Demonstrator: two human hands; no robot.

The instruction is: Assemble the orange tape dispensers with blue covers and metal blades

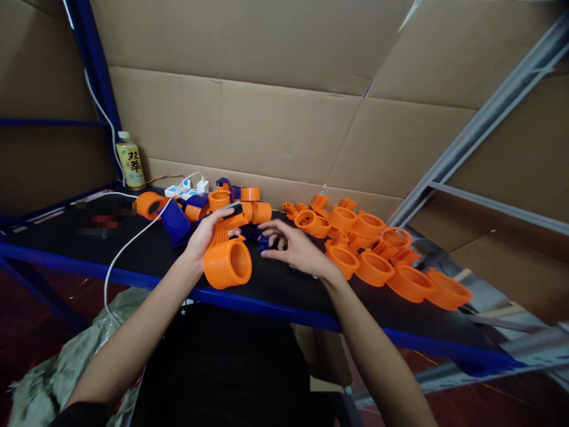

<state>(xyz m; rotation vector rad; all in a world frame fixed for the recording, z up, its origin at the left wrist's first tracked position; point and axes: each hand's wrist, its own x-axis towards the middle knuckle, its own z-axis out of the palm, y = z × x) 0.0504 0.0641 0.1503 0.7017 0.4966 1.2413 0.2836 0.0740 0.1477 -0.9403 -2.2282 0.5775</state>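
My left hand [203, 238] is closed around an orange plastic ring holder [217, 268], its round mouth turned to the right and its ribbed stem in my palm. A small dark grey piece [235, 209] shows by the left thumb; whether it is joined to the holder I cannot tell. To the right, my right hand [296, 246] pinches a small dark blue plastic part [264, 243] between thumb and fingers, just above the black tabletop [284, 290]. The two hands are a short way apart. Fingers partly hide both held things.
Several orange ring holders [371, 267] lie grouped on the right. More orange rings and blue pieces [175, 224] sit behind my left hand. A white cable [128, 242] runs past a power strip [178, 191]. At the back left stands a drink bottle [131, 163]. Cardboard walls the back.
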